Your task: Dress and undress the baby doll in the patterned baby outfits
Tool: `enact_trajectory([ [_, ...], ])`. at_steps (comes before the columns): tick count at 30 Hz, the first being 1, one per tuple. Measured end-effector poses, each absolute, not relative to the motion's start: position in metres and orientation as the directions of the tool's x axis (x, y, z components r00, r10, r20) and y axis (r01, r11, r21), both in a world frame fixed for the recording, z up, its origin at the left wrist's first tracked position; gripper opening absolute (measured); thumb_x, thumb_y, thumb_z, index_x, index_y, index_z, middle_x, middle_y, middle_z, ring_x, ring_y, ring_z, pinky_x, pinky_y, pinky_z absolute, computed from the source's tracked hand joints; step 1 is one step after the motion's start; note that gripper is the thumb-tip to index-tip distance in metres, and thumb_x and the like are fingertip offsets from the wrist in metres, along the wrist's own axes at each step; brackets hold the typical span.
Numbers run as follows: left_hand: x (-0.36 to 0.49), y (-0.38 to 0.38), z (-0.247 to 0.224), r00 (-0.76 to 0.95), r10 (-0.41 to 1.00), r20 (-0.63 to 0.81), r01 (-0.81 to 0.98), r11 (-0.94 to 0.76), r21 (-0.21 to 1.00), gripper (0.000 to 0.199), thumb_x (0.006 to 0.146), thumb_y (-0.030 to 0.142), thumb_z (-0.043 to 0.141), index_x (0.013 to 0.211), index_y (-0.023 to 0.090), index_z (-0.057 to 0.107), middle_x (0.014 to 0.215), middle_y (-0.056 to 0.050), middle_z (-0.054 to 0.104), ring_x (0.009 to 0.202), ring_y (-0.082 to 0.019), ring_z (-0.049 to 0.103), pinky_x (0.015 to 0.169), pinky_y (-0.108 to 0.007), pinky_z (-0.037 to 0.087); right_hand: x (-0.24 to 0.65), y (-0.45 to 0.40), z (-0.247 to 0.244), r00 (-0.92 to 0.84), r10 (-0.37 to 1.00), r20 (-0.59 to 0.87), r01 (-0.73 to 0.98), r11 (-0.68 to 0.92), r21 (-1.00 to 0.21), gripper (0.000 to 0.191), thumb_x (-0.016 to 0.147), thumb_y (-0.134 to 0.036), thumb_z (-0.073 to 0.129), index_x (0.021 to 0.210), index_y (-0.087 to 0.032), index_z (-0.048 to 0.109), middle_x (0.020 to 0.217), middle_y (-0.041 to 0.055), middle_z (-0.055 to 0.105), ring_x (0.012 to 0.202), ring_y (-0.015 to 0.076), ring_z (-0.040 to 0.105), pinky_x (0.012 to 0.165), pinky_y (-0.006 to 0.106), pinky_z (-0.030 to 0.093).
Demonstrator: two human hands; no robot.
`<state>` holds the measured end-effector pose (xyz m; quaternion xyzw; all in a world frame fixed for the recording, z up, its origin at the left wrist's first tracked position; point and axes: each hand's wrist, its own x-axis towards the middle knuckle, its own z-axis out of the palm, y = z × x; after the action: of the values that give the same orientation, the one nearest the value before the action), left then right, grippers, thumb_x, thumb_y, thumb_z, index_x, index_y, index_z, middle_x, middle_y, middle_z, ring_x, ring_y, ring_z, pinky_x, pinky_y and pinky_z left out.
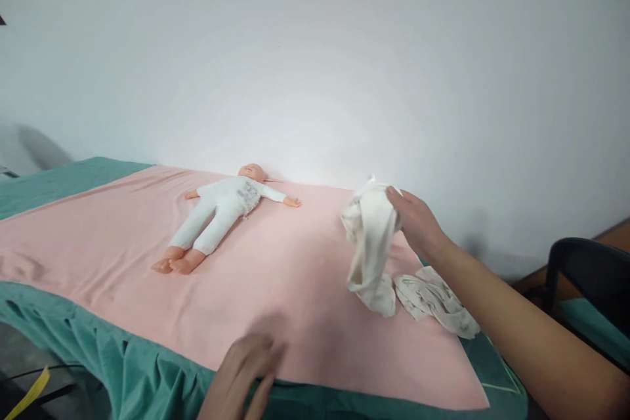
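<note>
My right hand point(416, 216) grips a bunched white cloth garment point(371, 239), which hangs over the right part of the pink sheet point(305, 289). Another crumpled white cloth with a faint print point(436, 302) lies just below it at the sheet's right edge. Near the front edge, my left hand point(249, 371) is slightly blurred, its fingers apart and holding nothing. A baby doll point(221, 207) in a white suit lies on its back on the sheet, left of centre, head toward the wall and arms spread.
Green cloth point(142, 367) hangs in folds along the table's front. A black chair point(590, 275) stands at the right. Behind the table rises a pale wall point(315, 65). A yellow strip point(32, 397) and dark cables show at the lower left.
</note>
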<state>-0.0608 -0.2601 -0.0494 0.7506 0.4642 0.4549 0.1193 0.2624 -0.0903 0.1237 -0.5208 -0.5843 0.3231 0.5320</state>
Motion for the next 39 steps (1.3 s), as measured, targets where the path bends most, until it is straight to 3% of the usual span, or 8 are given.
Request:
enact_trajectory([
  [4, -0.005, -0.177, -0.021, 0.098, 0.971, 0.218, 0.027, -0.222, 0.975, 0.042, 0.091, 0.042, 0.055, 0.13, 0.026, 0.052, 0.13, -0.011, 0.058, 0.119, -0.026, 0.055, 0.101, -0.043, 0.046, 0.213, -0.094, 0.15, -0.149, 0.946, 0.289, 0.125, 0.308, -0.943, 0.034, 0.084, -0.054, 0.06, 0.088, -0.021, 0.056, 0.078, -0.0009, 0.056, 0.07, 0.0142, 0.05, 0.062, 0.025, 0.04],
  [7, 0.015, -0.137, -0.022, 0.219, 0.969, 0.113, -0.441, -0.005, 0.897, 0.049, 0.091, 0.045, 0.054, 0.135, 0.024, 0.049, 0.136, -0.013, 0.056, 0.122, -0.028, 0.055, 0.101, -0.046, 0.045, 0.194, -0.105, 0.13, -0.333, 0.923, 0.194, 0.273, 0.291, -0.917, 0.029, 0.083, -0.049, 0.061, 0.087, -0.021, 0.054, 0.079, -0.0024, 0.055, 0.071, 0.0139, 0.05, 0.062, 0.025, 0.039],
  [12, 0.009, -0.116, -0.062, 0.346, 0.936, 0.063, -0.733, 0.227, 0.641, 0.043, 0.091, 0.036, 0.055, 0.13, 0.019, 0.055, 0.128, -0.011, 0.063, 0.122, -0.028, 0.056, 0.11, -0.042, 0.038, 0.2, -0.121, 0.05, -0.366, 0.93, 0.043, 0.572, 0.261, -0.778, 0.015, 0.082, -0.033, 0.059, 0.078, -0.02, 0.054, 0.077, -0.002, 0.057, 0.074, 0.0151, 0.05, 0.066, 0.027, 0.036],
  [16, 0.002, -0.104, -0.072, 0.367, 0.927, 0.078, -0.794, 0.268, 0.546, 0.041, 0.093, 0.035, 0.051, 0.13, 0.019, 0.055, 0.125, -0.01, 0.065, 0.121, -0.026, 0.057, 0.112, -0.041, 0.036, 0.208, -0.122, 0.015, -0.302, 0.953, 0.036, 0.522, 0.197, -0.83, 0.014, 0.084, -0.032, 0.053, 0.077, -0.02, 0.052, 0.076, -0.0022, 0.055, 0.074, 0.0152, 0.049, 0.068, 0.028, 0.037],
  [22, 0.002, -0.1, -0.067, 0.378, 0.919, 0.112, -0.837, 0.288, 0.465, 0.044, 0.094, 0.034, 0.046, 0.134, 0.02, 0.054, 0.128, -0.012, 0.064, 0.128, -0.028, 0.052, 0.113, -0.043, 0.034, 0.19, -0.096, 0.04, -0.22, 0.972, 0.086, 0.229, 0.138, -0.964, 0.026, 0.085, -0.046, 0.055, 0.081, -0.021, 0.05, 0.072, -0.0041, 0.048, 0.069, 0.0134, 0.046, 0.065, 0.027, 0.038],
  [27, -0.003, -0.112, -0.074, 0.486, 0.87, 0.08, -0.755, 0.371, 0.541, 0.044, 0.087, 0.04, 0.059, 0.128, 0.022, 0.059, 0.125, -0.011, 0.066, 0.125, -0.029, 0.054, 0.109, -0.044, 0.037, 0.153, -0.068, 0.076, -0.087, 0.992, 0.091, 0.103, 0.099, -0.99, 0.028, 0.083, -0.049, 0.058, 0.083, -0.022, 0.05, 0.068, -0.0054, 0.046, 0.061, 0.0117, 0.043, 0.058, 0.025, 0.036],
  [33, -0.005, -0.123, -0.078, 0.637, 0.77, 0.046, -0.597, 0.455, 0.661, 0.051, 0.067, 0.04, 0.081, 0.107, 0.012, 0.068, 0.099, -0.014, 0.072, 0.1, -0.031, 0.066, 0.093, -0.043, 0.048, 0.121, -0.054, 0.111, -0.143, 0.98, 0.135, 0.109, 0.152, -0.982, 0.023, 0.083, -0.044, 0.058, 0.083, -0.022, 0.051, 0.069, -0.004, 0.052, 0.063, 0.0133, 0.047, 0.057, 0.025, 0.036],
  [39, -0.021, -0.12, -0.03, 0.509, 0.856, 0.089, -0.632, 0.302, 0.714, 0.038, 0.082, 0.036, 0.069, 0.112, 0.012, 0.066, 0.112, -0.014, 0.068, 0.101, -0.026, 0.063, 0.089, -0.036, 0.047, 0.147, -0.06, 0.142, 0.027, 0.98, 0.199, 0.065, 0.197, -0.978, 0.023, 0.082, -0.041, 0.06, 0.077, -0.022, 0.047, 0.066, -0.0048, 0.046, 0.059, 0.0114, 0.042, 0.056, 0.025, 0.035],
])
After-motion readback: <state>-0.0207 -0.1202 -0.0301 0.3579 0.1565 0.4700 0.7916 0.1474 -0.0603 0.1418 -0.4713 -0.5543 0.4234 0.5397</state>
